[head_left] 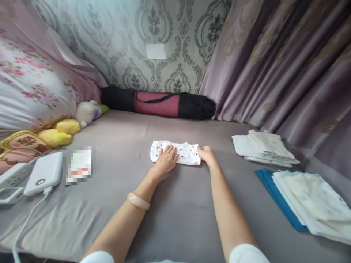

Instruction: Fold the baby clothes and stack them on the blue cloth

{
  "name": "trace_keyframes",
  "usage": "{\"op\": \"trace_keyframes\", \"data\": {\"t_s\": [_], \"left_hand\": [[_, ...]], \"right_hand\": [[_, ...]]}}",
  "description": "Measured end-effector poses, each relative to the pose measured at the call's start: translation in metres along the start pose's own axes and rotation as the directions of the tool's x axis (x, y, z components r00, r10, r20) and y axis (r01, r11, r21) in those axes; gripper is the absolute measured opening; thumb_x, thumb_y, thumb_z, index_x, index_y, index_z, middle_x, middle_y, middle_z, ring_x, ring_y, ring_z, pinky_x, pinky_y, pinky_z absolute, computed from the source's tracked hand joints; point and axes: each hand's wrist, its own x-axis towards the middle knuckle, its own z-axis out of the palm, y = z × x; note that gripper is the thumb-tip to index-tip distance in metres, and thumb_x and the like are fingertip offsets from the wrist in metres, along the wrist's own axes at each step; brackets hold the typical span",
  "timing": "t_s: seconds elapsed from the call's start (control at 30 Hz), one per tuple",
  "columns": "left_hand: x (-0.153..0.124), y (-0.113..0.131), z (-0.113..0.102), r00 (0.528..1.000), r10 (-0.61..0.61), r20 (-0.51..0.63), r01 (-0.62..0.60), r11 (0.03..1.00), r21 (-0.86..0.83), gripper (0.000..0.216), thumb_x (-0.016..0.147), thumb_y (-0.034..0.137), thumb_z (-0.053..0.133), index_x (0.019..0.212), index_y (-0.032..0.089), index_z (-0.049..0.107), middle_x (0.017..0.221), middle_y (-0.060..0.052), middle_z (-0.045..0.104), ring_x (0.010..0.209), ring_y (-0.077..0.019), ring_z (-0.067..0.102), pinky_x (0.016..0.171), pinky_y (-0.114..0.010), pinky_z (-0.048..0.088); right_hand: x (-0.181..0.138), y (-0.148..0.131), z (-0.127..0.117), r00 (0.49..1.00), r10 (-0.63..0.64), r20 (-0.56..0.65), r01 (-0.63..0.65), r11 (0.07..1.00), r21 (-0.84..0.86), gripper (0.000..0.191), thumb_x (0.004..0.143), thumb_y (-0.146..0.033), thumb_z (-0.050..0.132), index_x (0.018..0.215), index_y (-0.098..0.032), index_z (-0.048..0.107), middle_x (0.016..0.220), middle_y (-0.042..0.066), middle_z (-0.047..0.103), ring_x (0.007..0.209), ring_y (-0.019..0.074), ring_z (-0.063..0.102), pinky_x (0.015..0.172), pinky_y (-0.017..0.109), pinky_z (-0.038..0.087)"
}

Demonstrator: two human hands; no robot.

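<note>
A small white garment with little printed figures point(186, 151) lies folded into a narrow strip on the grey bed sheet point(175, 204). My left hand point(166, 159) rests flat on its left half, fingers stretched out and together. My right hand point(207, 155) is at the garment's right end, fingers curled onto the edge of the cloth. A pale bangle point(138, 201) sits on my left wrist.
Folded white clothes point(263, 148) lie at the right; nearer, a pale stack on a blue cloth point(309, 199). A white power bank point(45, 173) with cable, a power strip and plush toys point(64, 129) are at the left. A black-and-red roll bag point(159, 104) lies along the wall; curtains hang right.
</note>
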Motion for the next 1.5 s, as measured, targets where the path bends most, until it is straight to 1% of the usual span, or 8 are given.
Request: {"op": "trace_keyframes", "data": {"t_s": [0.27,0.57,0.77,0.93,1.2,1.3,1.4,1.5], "left_hand": [[0.0,-0.004,0.005,0.998,-0.002,-0.059,0.004,1.0,0.024,0.05,0.1,0.036,0.026,0.142,0.014,0.041,0.151,-0.012,0.041,0.144,-0.0254,0.029,0.116,-0.05,0.022],[0.007,-0.01,0.003,0.988,-0.052,-0.146,0.063,0.995,0.074,0.053,0.101,0.035,0.022,0.143,0.012,0.043,0.15,-0.011,0.042,0.144,-0.0271,0.029,0.118,-0.049,0.018],[0.006,-0.004,0.004,0.994,-0.029,-0.101,0.036,0.997,0.075,0.053,0.1,0.036,0.025,0.146,0.015,0.04,0.151,-0.009,0.042,0.142,-0.029,0.032,0.116,-0.049,0.024],[0.005,0.007,0.006,0.997,0.022,-0.08,-0.013,0.994,0.111,0.052,0.099,0.035,0.027,0.145,0.016,0.041,0.152,-0.009,0.04,0.141,-0.0304,0.032,0.115,-0.05,0.025],[0.003,0.009,0.003,0.998,0.034,-0.053,-0.029,0.994,0.108,0.052,0.095,0.031,0.033,0.145,0.018,0.04,0.153,-0.012,0.038,0.141,-0.0326,0.032,0.114,-0.053,0.023],[0.004,0.006,0.001,0.999,0.039,-0.021,-0.038,0.999,0.034,0.055,0.09,0.027,0.041,0.145,0.017,0.041,0.154,-0.013,0.036,0.142,-0.0337,0.028,0.115,-0.055,0.02],[0.009,-0.004,-0.006,0.997,0.061,-0.04,-0.069,0.97,-0.232,0.052,0.086,0.027,0.046,0.137,0.017,0.049,0.146,-0.013,0.047,0.135,-0.0317,0.04,0.112,-0.051,0.029],[0.011,-0.023,-0.016,0.987,-0.054,-0.149,-0.052,0.776,-0.628,0.04,0.088,0.03,0.043,0.124,0.017,0.058,0.125,-0.011,0.063,0.114,-0.0241,0.058,0.1,-0.04,0.044]], "right_hand": [[-0.006,-0.006,0.005,0.993,-0.002,0.117,-0.016,0.989,0.15,0.027,0.081,-0.035,0.062,0.066,-0.012,0.065,0.049,0.002,0.059,0.048,0.0131,0.057,0.044,0.019,0.035],[-0.014,-0.014,0.003,0.989,-0.143,0.032,0.13,0.954,0.269,0.012,0.079,-0.025,0.06,0.075,-0.014,0.061,0.067,0.001,0.066,0.064,0.0149,0.061,0.051,0.019,0.041],[-0.025,-0.021,-0.024,0.958,-0.191,0.213,0.06,0.861,0.505,0.007,0.083,-0.017,0.058,0.082,-0.013,0.063,0.068,0.003,0.07,0.062,0.0155,0.066,0.057,0.022,0.05],[-0.036,-0.028,-0.042,0.953,-0.141,0.269,-0.012,0.868,0.497,0.006,0.081,-0.015,0.063,0.075,-0.014,0.061,0.061,0.002,0.068,0.054,0.0139,0.063,0.046,0.019,0.047],[-0.063,-0.067,-0.012,0.926,-0.226,0.303,0.042,0.858,0.511,0.011,0.08,-0.017,0.057,0.09,-0.016,0.06,0.072,0.0,0.067,0.061,0.015,0.064,0.052,0.021,0.05],[-0.067,-0.081,0.005,0.921,-0.237,0.308,0.061,0.871,0.488,0.011,0.078,-0.017,0.057,0.088,-0.016,0.059,0.073,0.001,0.066,0.062,0.0151,0.063,0.05,0.02,0.049],[-0.068,-0.093,0.019,0.935,-0.223,0.276,0.079,0.889,0.45,0.009,0.076,-0.015,0.056,0.085,-0.016,0.058,0.072,0.0,0.065,0.061,0.0146,0.063,0.05,0.02,0.049],[-0.067,-0.102,0.031,0.949,-0.214,0.231,0.107,0.91,0.401,0.01,0.076,-0.017,0.056,0.086,-0.016,0.058,0.073,0.002,0.065,0.06,0.015,0.063,0.049,0.02,0.049]]}}
